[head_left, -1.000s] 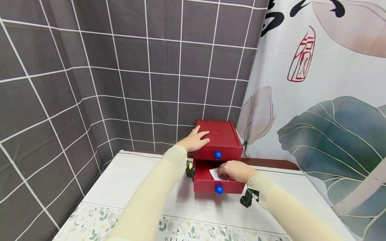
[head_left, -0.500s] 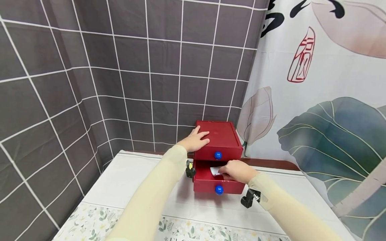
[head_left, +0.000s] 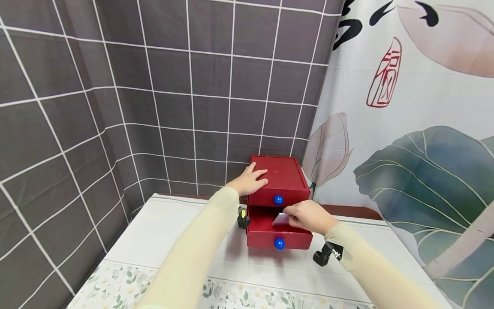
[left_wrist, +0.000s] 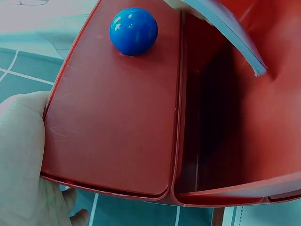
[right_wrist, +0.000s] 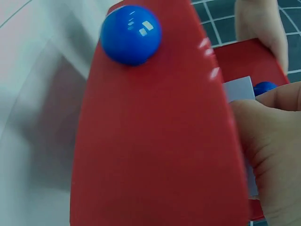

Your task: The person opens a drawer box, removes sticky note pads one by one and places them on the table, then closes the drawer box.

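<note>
A red two-drawer box (head_left: pixel 279 169) stands at the back of the table, its lower drawer (head_left: pixel 262 239) pulled out and its upper drawer closed. My left hand (head_left: pixel 247 182) rests on the left part of the box's top, fingers spread. Over the open drawer, my right hand (head_left: pixel 308 216) pinches a thin white rectangular pad (head_left: pixel 280 219) between thumb and fingers. In the left wrist view the pad (left_wrist: pixel 230 33) tilts, its lower corner close to the drawer floor. My fingers hide part of it in the right wrist view.
Each drawer front carries a round blue knob, the lower knob (head_left: pixel 279 244) facing me. A dark gridded curtain (head_left: pixel 208 111) hangs behind the box, with a printed white cloth (head_left: pixel 347 180) on the right. A white cloth with a floral border covers the table (head_left: pixel 173 223).
My right hand has risen slightly and shifted right, tilting the pad up from lying flatter in the drawer. My left hand stays on the box.
</note>
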A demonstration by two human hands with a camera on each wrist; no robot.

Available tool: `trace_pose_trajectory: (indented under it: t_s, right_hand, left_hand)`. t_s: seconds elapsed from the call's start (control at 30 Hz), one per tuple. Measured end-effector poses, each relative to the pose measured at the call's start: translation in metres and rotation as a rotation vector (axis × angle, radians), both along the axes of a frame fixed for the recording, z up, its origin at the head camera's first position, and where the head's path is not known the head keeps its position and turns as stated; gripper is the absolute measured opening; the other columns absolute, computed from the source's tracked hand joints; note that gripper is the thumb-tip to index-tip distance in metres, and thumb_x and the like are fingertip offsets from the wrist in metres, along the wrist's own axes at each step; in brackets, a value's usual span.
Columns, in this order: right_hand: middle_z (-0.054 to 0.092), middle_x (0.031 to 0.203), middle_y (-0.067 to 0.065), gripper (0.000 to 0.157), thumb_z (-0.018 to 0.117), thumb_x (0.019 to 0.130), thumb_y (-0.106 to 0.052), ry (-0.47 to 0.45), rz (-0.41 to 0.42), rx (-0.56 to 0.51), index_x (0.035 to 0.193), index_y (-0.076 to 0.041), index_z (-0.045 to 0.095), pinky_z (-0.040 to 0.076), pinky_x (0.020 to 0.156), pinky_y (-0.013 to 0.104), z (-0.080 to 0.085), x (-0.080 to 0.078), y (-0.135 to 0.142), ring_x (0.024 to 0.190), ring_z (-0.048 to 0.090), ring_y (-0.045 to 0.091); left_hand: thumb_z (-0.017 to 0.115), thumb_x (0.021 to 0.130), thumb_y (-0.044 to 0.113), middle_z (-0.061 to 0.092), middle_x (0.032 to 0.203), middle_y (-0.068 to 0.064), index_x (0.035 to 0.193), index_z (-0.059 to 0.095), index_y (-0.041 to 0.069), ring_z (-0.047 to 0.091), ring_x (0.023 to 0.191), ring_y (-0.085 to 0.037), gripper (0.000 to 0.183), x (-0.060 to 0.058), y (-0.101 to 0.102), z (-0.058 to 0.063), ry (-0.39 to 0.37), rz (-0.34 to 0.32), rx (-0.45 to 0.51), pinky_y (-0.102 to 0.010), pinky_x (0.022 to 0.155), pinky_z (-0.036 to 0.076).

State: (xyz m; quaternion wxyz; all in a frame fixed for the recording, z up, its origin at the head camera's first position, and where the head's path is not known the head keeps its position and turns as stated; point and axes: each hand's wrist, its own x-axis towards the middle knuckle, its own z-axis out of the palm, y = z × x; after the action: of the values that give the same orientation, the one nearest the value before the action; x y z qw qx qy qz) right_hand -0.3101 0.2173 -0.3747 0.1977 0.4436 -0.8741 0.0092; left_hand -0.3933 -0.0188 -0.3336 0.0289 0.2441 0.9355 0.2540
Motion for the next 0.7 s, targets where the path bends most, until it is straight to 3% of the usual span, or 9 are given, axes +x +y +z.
trace_pose_trajectory:
  t_s: [0.3, 0.43, 0.7]
  right_hand:
    - [0.059, 0.074, -0.011, 0.017, 0.071, 0.072, -0.015, 0.059, -0.026, -0.054, 0.087, -0.019, 0.063, 0.047, 0.056, 0.019, 0.019, 0.009, 0.015, 0.058, 0.05, 0.003]
    - [0.064, 0.078, -0.008, 0.019, 0.067, 0.072, -0.015, 0.15, -0.02, -0.122, 0.091, -0.015, 0.066, 0.049, 0.057, 0.021, 0.025, 0.009, 0.026, 0.059, 0.055, 0.004]
    - [0.063, 0.07, -0.005, 0.019, 0.056, 0.072, -0.014, 0.318, -0.006, -0.243, 0.088, -0.013, 0.066, 0.047, 0.048, 0.026, 0.034, 0.007, 0.057, 0.051, 0.05, 0.006]
  left_hand:
    - [0.04, 0.091, 0.049, 0.003, 0.153, -0.006, 0.143, 0.033, 0.031, 0.002, 0.139, -0.026, 0.055, 0.001, 0.0, 0.0, -0.002, -0.009, -0.001, -0.051, 0.105, 0.019]
    - [0.039, 0.091, 0.05, 0.003, 0.153, -0.006, 0.143, 0.034, 0.03, 0.003, 0.139, -0.027, 0.055, 0.002, 0.0, 0.0, -0.004, -0.012, -0.004, -0.052, 0.105, 0.019]
    - [0.039, 0.091, 0.05, 0.003, 0.153, -0.006, 0.143, 0.033, 0.031, 0.003, 0.139, -0.027, 0.056, 0.002, 0.001, 0.0, 0.012, -0.009, -0.014, -0.051, 0.105, 0.02]
